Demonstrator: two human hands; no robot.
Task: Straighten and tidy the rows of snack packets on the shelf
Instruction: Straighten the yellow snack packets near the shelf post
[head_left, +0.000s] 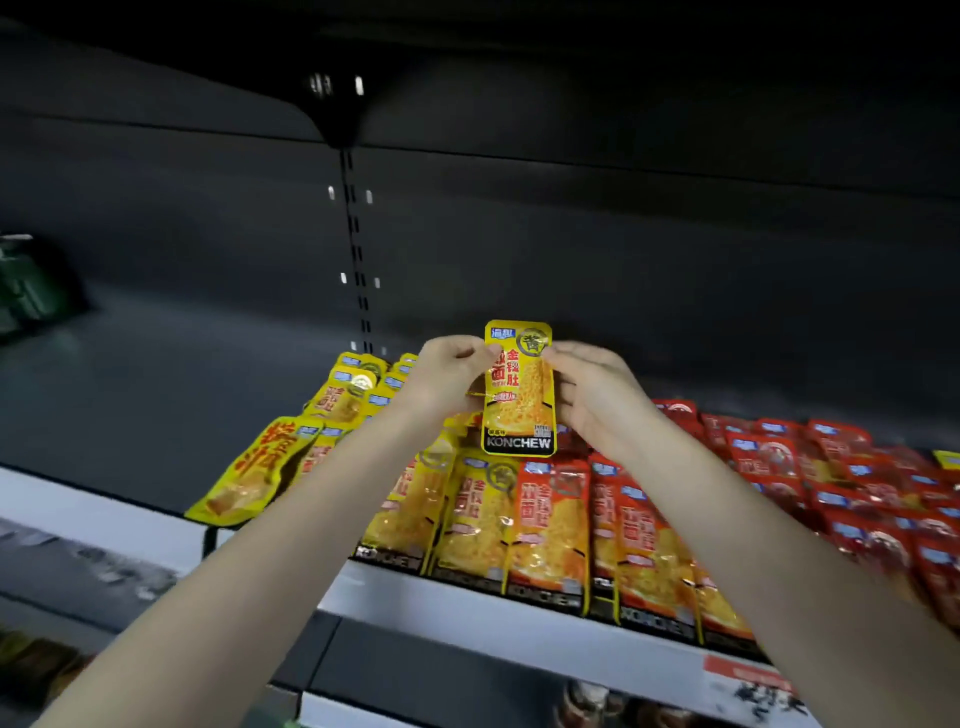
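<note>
Above the grey metal shelf (467, 613), both hands held one yellow foil snack packet (519, 389) upright. Left hand (449, 376) and right hand (589, 389) pinched its side edges.

held packet (519, 395) yellow, black base band | right packets (852, 499) red | shelf edge (467, 618) white

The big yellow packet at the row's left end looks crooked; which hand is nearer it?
Left. The left hand pinches the raised packet, up and right of the big yellow packet; the right hand pinches the raised packet's far edge.
</note>
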